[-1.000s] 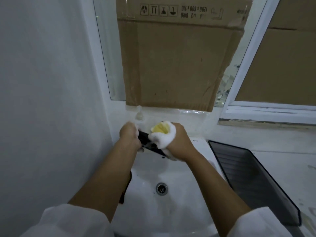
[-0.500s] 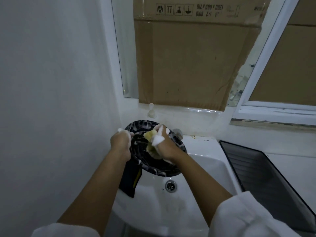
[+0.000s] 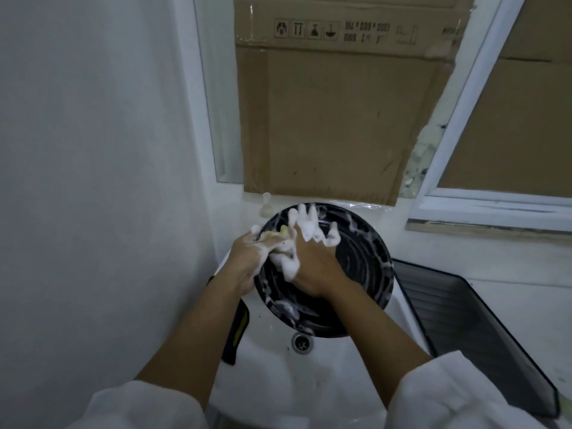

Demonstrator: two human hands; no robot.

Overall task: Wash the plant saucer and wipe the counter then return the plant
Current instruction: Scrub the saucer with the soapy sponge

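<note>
The round black plant saucer is tilted up over the white sink, its foam-streaked inside facing me. My left hand grips the saucer's left rim. My right hand lies on the saucer's inside with straight, spread fingers covered in white foam. A yellow sponge is wedged between the two hands near the upper left rim, mostly hidden by foam. Which hand bears on the sponge I cannot tell.
The drain sits below the saucer. A black cloth with a yellow stripe hangs over the sink's left edge. A black ribbed tray lies on the counter at right. A small white bottle stands by the wall under the cardboard.
The saucer has turned further up to face me. My right hand has spread its fingers flat on it, and the sponge now sits between the two hands.
</note>
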